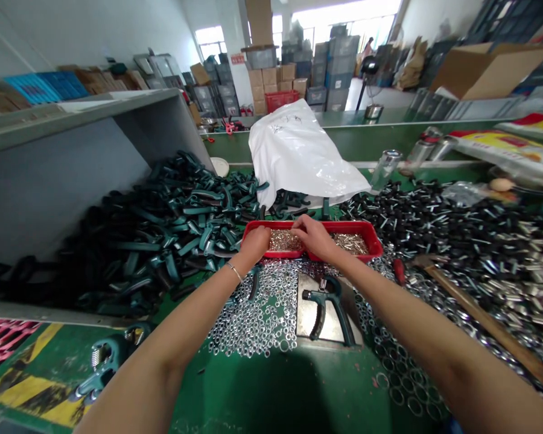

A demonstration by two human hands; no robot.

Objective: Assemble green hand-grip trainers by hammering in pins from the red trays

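My left hand (256, 241) reaches into the left part of a red tray (374, 246), its fingertips down at the small brass-coloured pins (283, 240). My right hand (314, 235) is over the middle of the same tray, fingers bent and close together above the pins. Whether either hand pinches a pin is too small to make out. More pins (350, 243) fill the tray's right part. Below the tray, a teal hand gripper with a spring (330, 310) lies on a metal plate (305, 325). Many small metal rings (257, 313) are spread left of the plate.
Teal handles (194, 211) are heaped at the left by a grey bin (163, 126). A white sack (303, 157) stands behind the tray. Black knobs (402, 211), a wooden-handled hammer (475, 313) and larger rings (402, 380) lie at right. Finished-looking hand grippers (104, 361) sit front left.
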